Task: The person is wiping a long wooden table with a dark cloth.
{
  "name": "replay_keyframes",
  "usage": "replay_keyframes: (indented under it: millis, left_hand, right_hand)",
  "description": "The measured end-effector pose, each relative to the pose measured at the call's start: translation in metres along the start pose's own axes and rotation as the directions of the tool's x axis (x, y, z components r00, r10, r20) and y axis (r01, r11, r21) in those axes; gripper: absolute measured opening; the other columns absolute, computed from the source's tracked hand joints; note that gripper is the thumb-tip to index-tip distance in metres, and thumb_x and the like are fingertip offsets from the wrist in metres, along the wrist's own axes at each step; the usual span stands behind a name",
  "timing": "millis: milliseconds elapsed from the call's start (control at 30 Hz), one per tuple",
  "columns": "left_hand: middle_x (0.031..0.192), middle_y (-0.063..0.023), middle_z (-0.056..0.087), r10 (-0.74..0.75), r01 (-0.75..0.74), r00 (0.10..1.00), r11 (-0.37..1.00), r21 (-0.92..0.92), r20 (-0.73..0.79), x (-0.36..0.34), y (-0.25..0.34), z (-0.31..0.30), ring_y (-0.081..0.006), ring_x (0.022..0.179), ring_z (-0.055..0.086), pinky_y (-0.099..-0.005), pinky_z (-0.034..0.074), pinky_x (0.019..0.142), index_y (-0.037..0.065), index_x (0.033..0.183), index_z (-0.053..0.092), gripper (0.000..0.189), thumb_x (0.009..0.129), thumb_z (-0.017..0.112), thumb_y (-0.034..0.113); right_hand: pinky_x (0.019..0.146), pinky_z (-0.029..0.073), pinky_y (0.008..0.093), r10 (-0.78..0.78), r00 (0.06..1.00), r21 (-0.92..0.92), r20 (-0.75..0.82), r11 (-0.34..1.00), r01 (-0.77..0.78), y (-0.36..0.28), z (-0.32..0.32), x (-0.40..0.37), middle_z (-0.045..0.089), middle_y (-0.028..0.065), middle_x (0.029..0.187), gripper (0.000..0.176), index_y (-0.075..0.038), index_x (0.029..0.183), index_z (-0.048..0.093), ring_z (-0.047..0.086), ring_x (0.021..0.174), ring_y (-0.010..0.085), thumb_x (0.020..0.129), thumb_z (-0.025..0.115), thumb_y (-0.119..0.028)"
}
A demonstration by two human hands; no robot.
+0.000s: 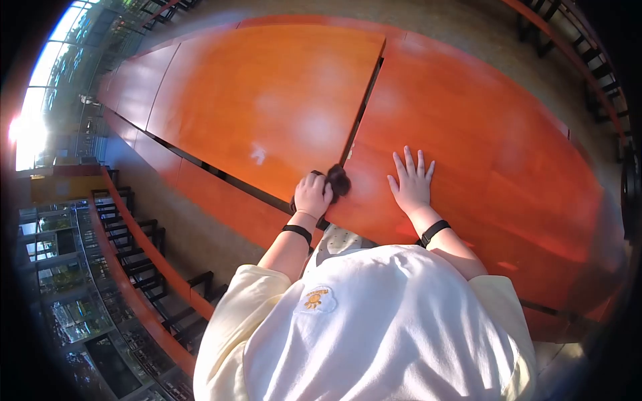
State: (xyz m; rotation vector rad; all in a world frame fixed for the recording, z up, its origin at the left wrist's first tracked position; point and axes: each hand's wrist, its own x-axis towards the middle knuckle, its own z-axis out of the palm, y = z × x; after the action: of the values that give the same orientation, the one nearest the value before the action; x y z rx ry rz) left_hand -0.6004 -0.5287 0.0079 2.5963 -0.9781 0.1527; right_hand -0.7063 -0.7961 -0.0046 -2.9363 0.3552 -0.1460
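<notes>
A white shirt with pale cream sleeves (394,314) fills the near foreground. Beyond it, the left hand (311,196) curls its fingers over a dark brown, soft-looking bundle (339,180) at the near end of the dark, narrow gap (364,103) between two tabletop panels. The right hand (412,189) lies palm down, fingers spread wide, on the glossy red-orange wooden panel (495,167). The lighter orange wooden panel (281,87) stretches away; far left stand bright glass windows (40,100).
</notes>
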Motion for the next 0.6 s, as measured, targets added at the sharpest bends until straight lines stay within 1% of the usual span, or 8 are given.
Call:
replay_keyframes:
  millis: [33, 67, 133, 167, 300, 333, 433, 600]
  left_hand:
    - [0.093, -0.0139, 0.060, -0.173, 0.181, 0.979, 0.981, 0.072, -0.111, 0.006, -0.010, 0.004, -0.0354, 0.085, 0.060, -0.0462, 0.049, 0.076, 0.007, 0.093, 0.062, 0.019, 0.084, 0.060, 0.024]
    - [0.093, -0.0147, 0.060, -0.329, 0.362, 0.915, 0.924, 0.120, -0.233, 0.012, -0.023, 0.007, -0.0361, 0.084, 0.060, -0.0470, 0.049, 0.075, 0.008, 0.092, 0.061, 0.019, 0.087, 0.058, 0.026]
    - [0.095, -0.0166, 0.060, -0.473, 0.526, 0.840, 0.831, 0.183, -0.264, 0.025, -0.042, 0.001, -0.0374, 0.085, 0.060, -0.0485, 0.050, 0.075, 0.006, 0.093, 0.061, 0.023, 0.092, 0.054, 0.028]
    - [0.096, -0.0160, 0.060, -0.511, 0.557, 0.826, 0.803, 0.212, -0.237, 0.032, -0.052, -0.002, -0.0369, 0.086, 0.060, -0.0480, 0.050, 0.075, 0.006, 0.094, 0.062, 0.026, 0.093, 0.053, 0.030]
    - [0.097, -0.0147, 0.061, -0.407, 0.462, 0.873, 0.867, 0.187, -0.270, 0.044, -0.072, -0.005, -0.0361, 0.088, 0.060, -0.0467, 0.050, 0.075, 0.006, 0.099, 0.065, 0.026, 0.092, 0.054, 0.028]
    - [0.097, -0.0147, 0.061, -0.413, 0.463, 0.874, 0.868, 0.179, -0.256, 0.049, -0.078, -0.005, -0.0361, 0.088, 0.060, -0.0467, 0.050, 0.075, 0.006, 0.099, 0.065, 0.026, 0.092, 0.054, 0.028]
    - [0.096, -0.0144, 0.061, -0.329, 0.391, 0.901, 0.898, 0.202, -0.281, 0.070, -0.106, -0.007, -0.0357, 0.088, 0.060, -0.0461, 0.050, 0.075, 0.007, 0.098, 0.066, 0.025, 0.090, 0.056, 0.028]
    - [0.097, -0.0133, 0.063, -0.332, 0.380, 0.907, 0.910, 0.166, -0.259, 0.118, -0.153, -0.018, -0.0358, 0.085, 0.061, -0.0456, 0.051, 0.074, 0.007, 0.098, 0.066, 0.023, 0.089, 0.057, 0.027]
  right_hand:
    - [0.112, 0.011, 0.0698, 0.005, 1.000, 0.004, -0.009, 1.000, -0.005, 0.000, -0.001, 0.001, 0.024, 0.0080, 0.159, 0.062, -0.022, 0.148, 0.038, 0.019, 0.145, 0.0395, 0.093, 0.054, -0.044]
    - [0.112, 0.011, 0.0699, 0.003, 1.000, 0.002, 0.005, 1.000, -0.003, 0.000, -0.002, 0.002, 0.024, 0.0081, 0.159, 0.062, -0.022, 0.148, 0.038, 0.019, 0.145, 0.0395, 0.093, 0.054, -0.044]
    - [0.112, 0.011, 0.0699, 0.010, 1.000, -0.010, 0.028, 1.000, -0.010, 0.001, -0.006, 0.001, 0.024, 0.0081, 0.159, 0.062, -0.022, 0.148, 0.038, 0.018, 0.145, 0.0395, 0.093, 0.054, -0.044]
    - [0.112, 0.010, 0.0688, 0.015, 0.999, 0.007, 0.049, 1.000, -0.015, 0.001, -0.008, 0.001, 0.021, 0.0077, 0.160, 0.062, -0.022, 0.149, 0.037, 0.016, 0.146, 0.0392, 0.094, 0.054, -0.043]
    - [0.114, 0.008, 0.0673, 0.048, 0.993, 0.009, 0.105, 0.999, -0.049, -0.001, -0.015, -0.001, 0.019, 0.0076, 0.161, 0.062, -0.021, 0.149, 0.036, 0.013, 0.147, 0.0387, 0.094, 0.055, -0.042]
    - [0.114, 0.008, 0.0673, 0.055, 0.991, -0.001, 0.118, 0.998, -0.055, -0.001, -0.015, -0.003, 0.019, 0.0076, 0.161, 0.062, -0.021, 0.149, 0.036, 0.013, 0.147, 0.0387, 0.094, 0.055, -0.042]
    - [0.112, 0.009, 0.0693, 0.040, 0.994, -0.025, 0.098, 0.999, -0.038, 0.002, -0.016, -0.005, 0.022, 0.0076, 0.160, 0.062, -0.022, 0.148, 0.038, 0.015, 0.146, 0.0392, 0.092, 0.056, -0.042]
    - [0.113, 0.008, 0.0685, 0.063, 0.987, -0.024, 0.148, 0.998, -0.061, 0.004, -0.025, -0.004, 0.023, 0.0078, 0.159, 0.062, -0.021, 0.146, 0.040, 0.015, 0.146, 0.0394, 0.089, 0.061, -0.037]
